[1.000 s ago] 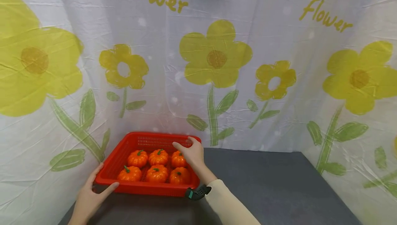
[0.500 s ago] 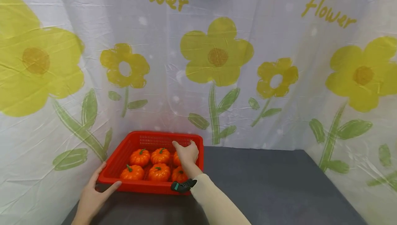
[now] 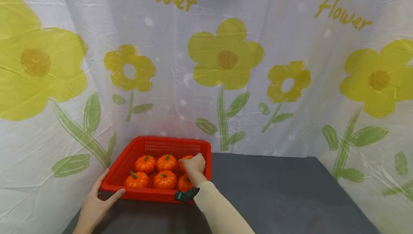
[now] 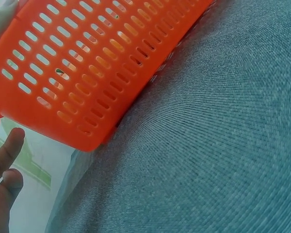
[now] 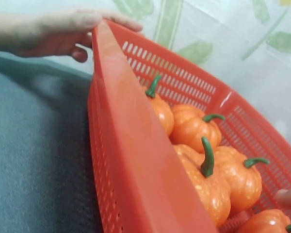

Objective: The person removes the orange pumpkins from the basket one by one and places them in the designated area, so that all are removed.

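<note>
In the head view a red plastic basket [image 3: 151,194] with slotted walls stands at the left of the dark table. Several glossy orange toy pumpkins [image 3: 165,180] with green stems lie in it in two rows. My left hand [image 3: 93,205] touches the basket's front left corner, its fingers fairly straight and spread. In the left wrist view its lower fingers [image 4: 7,153] are apart from the wall. My right hand [image 3: 195,165] reaches down over the back right pumpkin [image 3: 186,159]. Its fingertips are mostly hidden, so a grip cannot be made out; one fingertip [image 5: 290,198] shows in the right wrist view.
A white cloth [image 3: 174,101] printed with yellow flowers hangs behind the table and at both sides. The basket stands close to its back left part. Dark grey tabletop [image 3: 274,191] stretches to the right of the basket.
My right hand has moved left and then down over the back right pumpkin, now partly covering the front right one too. My left hand keeps its place at the corner.
</note>
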`<state>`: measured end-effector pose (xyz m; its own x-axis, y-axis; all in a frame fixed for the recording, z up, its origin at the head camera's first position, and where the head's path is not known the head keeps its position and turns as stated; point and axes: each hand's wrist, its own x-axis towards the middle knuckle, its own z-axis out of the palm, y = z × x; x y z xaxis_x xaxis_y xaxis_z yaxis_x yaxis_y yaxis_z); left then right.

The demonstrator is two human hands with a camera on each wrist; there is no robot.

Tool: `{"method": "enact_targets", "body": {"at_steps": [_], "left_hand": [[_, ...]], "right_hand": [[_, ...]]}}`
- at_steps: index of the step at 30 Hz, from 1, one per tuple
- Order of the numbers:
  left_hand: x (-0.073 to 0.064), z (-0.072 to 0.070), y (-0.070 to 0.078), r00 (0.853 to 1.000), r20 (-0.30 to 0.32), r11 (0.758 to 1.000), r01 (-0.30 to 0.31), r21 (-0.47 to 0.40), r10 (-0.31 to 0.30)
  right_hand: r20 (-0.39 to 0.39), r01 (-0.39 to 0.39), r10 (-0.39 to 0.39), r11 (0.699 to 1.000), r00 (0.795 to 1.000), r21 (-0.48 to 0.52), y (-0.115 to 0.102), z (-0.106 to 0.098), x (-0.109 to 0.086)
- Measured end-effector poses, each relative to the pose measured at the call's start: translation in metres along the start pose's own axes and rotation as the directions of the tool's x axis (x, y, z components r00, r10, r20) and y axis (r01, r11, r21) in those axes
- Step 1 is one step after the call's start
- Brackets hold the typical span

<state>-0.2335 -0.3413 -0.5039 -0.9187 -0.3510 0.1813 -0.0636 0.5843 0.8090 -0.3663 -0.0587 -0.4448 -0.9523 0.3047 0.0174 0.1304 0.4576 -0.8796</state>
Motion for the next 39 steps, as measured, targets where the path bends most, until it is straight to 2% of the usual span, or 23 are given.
{"method": "enact_targets", "body": {"at_steps": [9, 17, 21, 25, 33, 39], "left_hand": [[-0.001, 0.004, 0.0, 0.999, -0.025, 0.999, -0.037, 0.006, 0.037], [0.004, 0.007, 0.005, 0.998, -0.012, 0.998, -0.066, -0.002, 0.066], [0.004, 0.007, 0.006, 0.998, -0.014, 0.998, -0.067, -0.011, 0.067], [0.002, 0.005, 0.006, 0.998, -0.022, 0.998, -0.057, 0.008, 0.057], [0.0, 0.001, 0.0, 1.0, -0.009, 1.0, -0.025, 0.0, 0.025], [0.0, 0.001, -0.002, 0.999, -0.018, 0.999, -0.036, 0.014, 0.036]], "right_hand": [[0.083, -0.028, 0.037, 0.994, 0.996, -0.105, 0.011, 0.004, 0.013], [0.077, 0.019, 0.0, 0.971, 0.997, -0.239, 0.017, 0.0, 0.022], [0.081, 0.018, 0.002, 0.968, 0.997, -0.249, 0.017, 0.001, 0.024], [0.079, 0.014, 0.003, 0.976, 0.997, -0.217, 0.018, 0.003, 0.022], [0.055, 0.026, -0.021, 0.997, 0.998, -0.077, 0.013, 0.006, 0.016], [0.11, 0.109, -0.098, 0.989, 0.989, -0.096, 0.003, -0.002, 0.007]]}}
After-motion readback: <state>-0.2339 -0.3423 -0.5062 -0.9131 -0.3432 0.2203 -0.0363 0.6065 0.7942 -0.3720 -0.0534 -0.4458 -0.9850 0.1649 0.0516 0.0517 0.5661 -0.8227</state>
